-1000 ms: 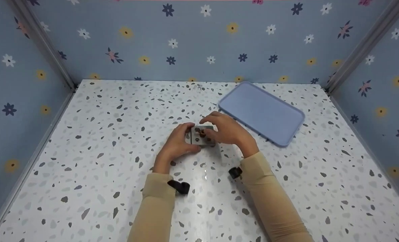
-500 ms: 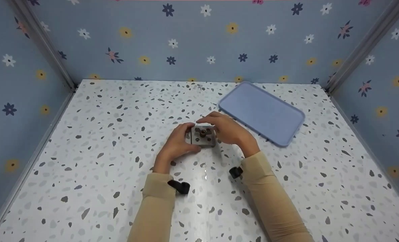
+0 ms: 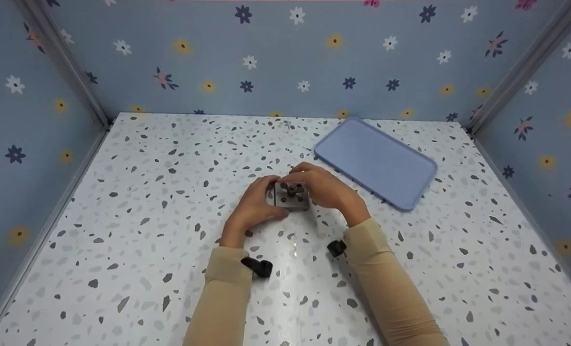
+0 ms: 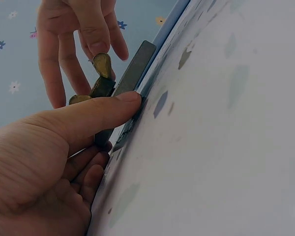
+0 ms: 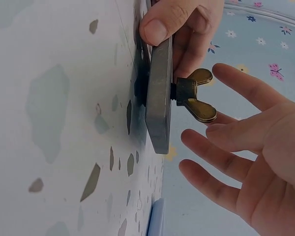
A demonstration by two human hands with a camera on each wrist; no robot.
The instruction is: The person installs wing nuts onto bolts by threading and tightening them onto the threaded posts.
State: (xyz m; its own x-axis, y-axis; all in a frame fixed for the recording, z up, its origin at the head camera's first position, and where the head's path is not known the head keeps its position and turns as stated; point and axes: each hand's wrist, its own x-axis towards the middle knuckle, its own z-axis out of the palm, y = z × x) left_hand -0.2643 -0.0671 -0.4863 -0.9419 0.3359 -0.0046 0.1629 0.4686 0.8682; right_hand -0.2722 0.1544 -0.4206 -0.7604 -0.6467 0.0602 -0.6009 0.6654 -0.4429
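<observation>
A grey metal block with several holes lies flat near the middle of the table. From its top rises a threaded bolt carrying a brass wing nut, whose two wings spread apart. My left hand grips the block's left end, thumb on the near edge and fingers on the far one. Over the right side is my right hand, fingers loosely spread. In the right wrist view its index fingertip is close to one wing and its thumb tip is right by the other. The bolt's lower end is hidden.
A shallow blue tray lies at an angle on the table behind and right of the hands. The speckled white table meets flowered walls at the back and sides. Black wrist-camera mounts hang from both sleeves.
My right thumb has come off the wing nut's top and drawn back, uncovering the nut; the right fingers have shifted slightly over the block. My left hand and the block stay put.
</observation>
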